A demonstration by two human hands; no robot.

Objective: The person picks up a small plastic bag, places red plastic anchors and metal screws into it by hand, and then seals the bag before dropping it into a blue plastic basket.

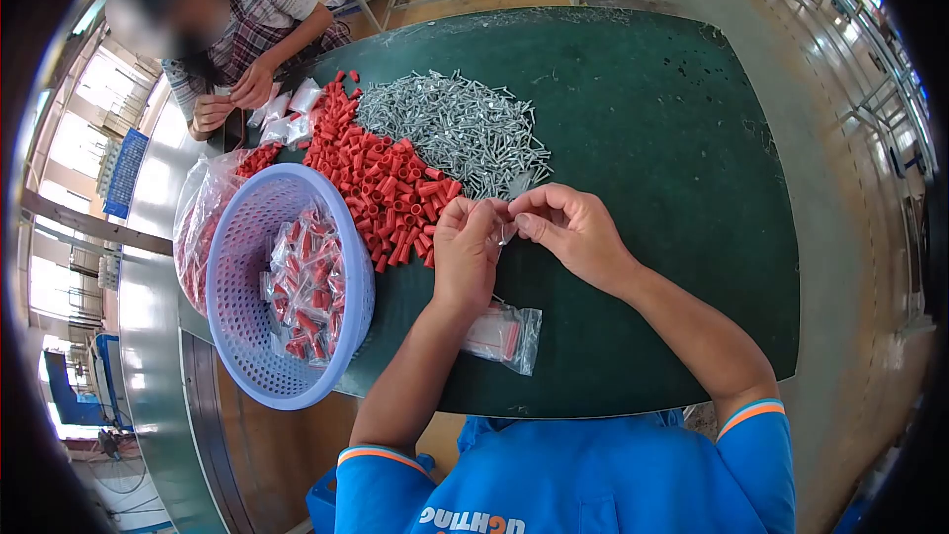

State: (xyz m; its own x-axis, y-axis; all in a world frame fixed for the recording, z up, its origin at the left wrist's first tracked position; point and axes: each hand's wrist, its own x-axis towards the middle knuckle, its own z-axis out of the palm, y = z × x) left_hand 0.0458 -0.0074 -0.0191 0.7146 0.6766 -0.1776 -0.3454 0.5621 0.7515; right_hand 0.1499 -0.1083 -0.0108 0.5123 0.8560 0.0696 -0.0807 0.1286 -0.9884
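My left hand (469,249) and my right hand (570,229) meet over the green table, just below the pile of silver screws (455,124). Between their closed fingertips is a small clear plastic bag (507,231), which both hands pinch. What is inside the bag is too small to tell. Left of my left hand lies a heap of red plastic caps (381,188). Under my left wrist, a clear packet (506,338) with something red in it lies near the table's front edge.
A lavender perforated basket (225,267) holding bagged red pieces stands at the left, beside a large clear bag (193,227) of red pieces. Across the table at the upper left sits a co-worker (267,15), hands together near small clear bags (287,119).
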